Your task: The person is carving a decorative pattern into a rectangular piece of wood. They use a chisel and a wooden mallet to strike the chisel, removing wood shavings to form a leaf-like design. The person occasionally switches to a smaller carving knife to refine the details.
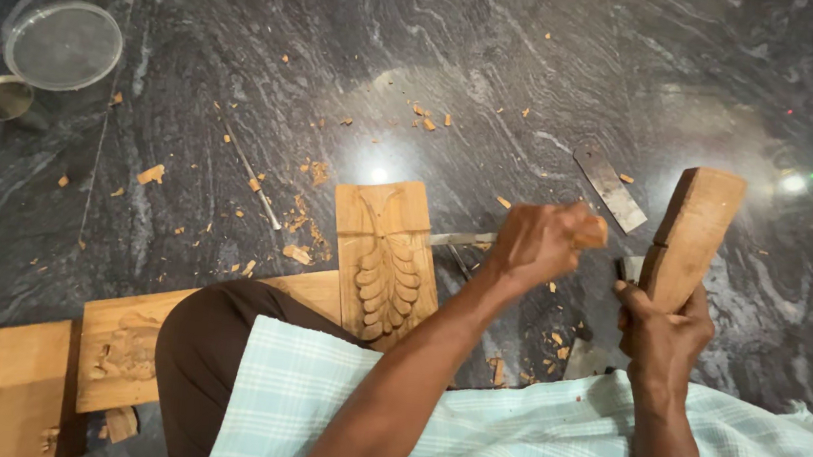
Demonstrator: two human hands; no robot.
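Dark polished stone floor [558, 65], veined with pale grey streaks and glossy enough to mirror a lamp, fills the view and carries everything in it.

Near the middle lies a carved wooden panel [385, 256], a light, smooth upright rectangle with a raised leaf pattern of rounded, scalloped lobes cut into its near half. A chisel [463, 237] with a flat steel blade points left toward the panel's right edge; its pale wooden handle sits in the left hand [541, 242], whose grip is closed tight around it, the handle end poking out on the right. Further right, the right hand [662, 329] is wrapped firmly round the lower end of a wooden mallet [692, 234], a thick, blocky, reddish-brown piece held upright and leaning slightly right.

A second flat steel blade [610, 186] lies on the floor just beyond the mallet, and a thin metal rod [252, 174] lies to the left of the panel. Small orange-brown wood chips [298, 253] are scattered around the panel. At the near left, plain boards [127, 346] lie flat, one with a rough, half-cut relief. A knee in brown cloth [211, 339] and a pale blue checked cloth [505, 443] cover the near edge. At the far left sit a clear round plastic lid [63, 45] and a small metal bowl [2, 97] just beside it.
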